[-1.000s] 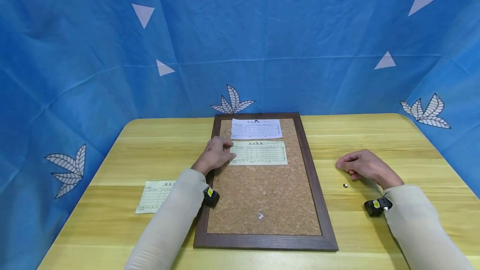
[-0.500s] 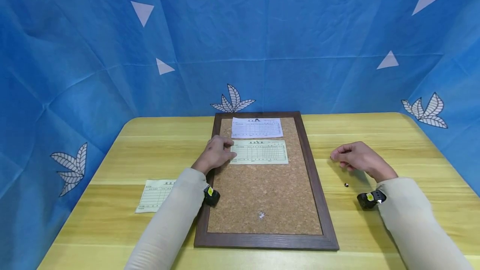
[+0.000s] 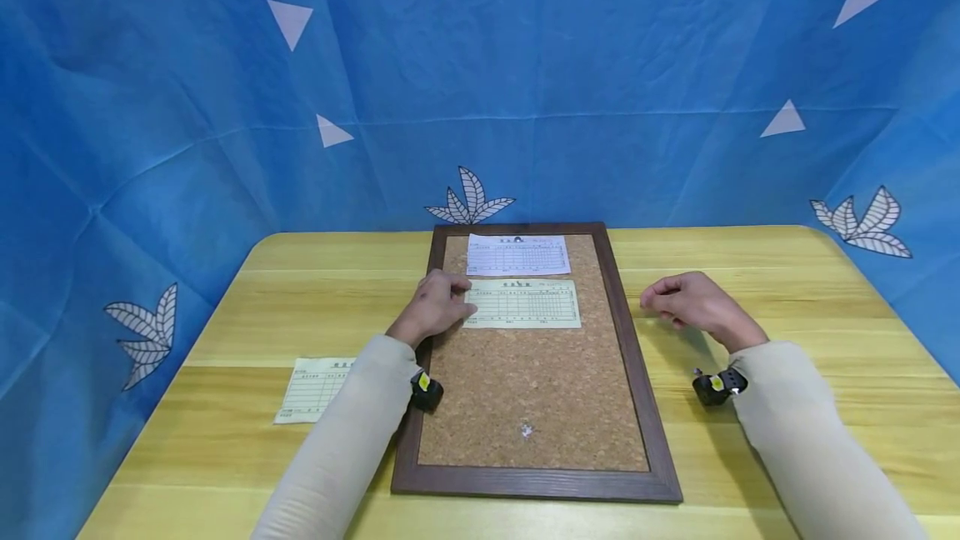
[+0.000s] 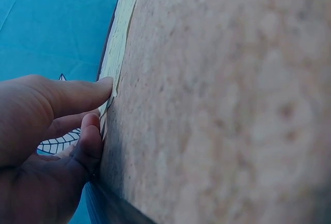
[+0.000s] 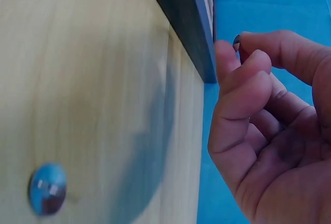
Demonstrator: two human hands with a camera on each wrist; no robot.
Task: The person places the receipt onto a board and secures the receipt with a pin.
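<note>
Gently, I think, my left hand [image 3: 431, 304] should press the thin pale-green slip [image 3: 522, 304] flat, thumb and forefinger spread at its left edge on the grainy cork [image 3: 532, 390], while past the straight dark frame [image 3: 636, 373] my right hand [image 3: 693, 302] pinches a small, dark, seemingly round tack [image 5: 236, 43], best held squarely.

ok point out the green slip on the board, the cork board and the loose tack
green slip [image 3: 522, 305], head view, printed middle
cork board [image 3: 536, 390], head view, bare lower cork
loose tack [image 5: 47, 189], right wrist view, shiny head
</note>
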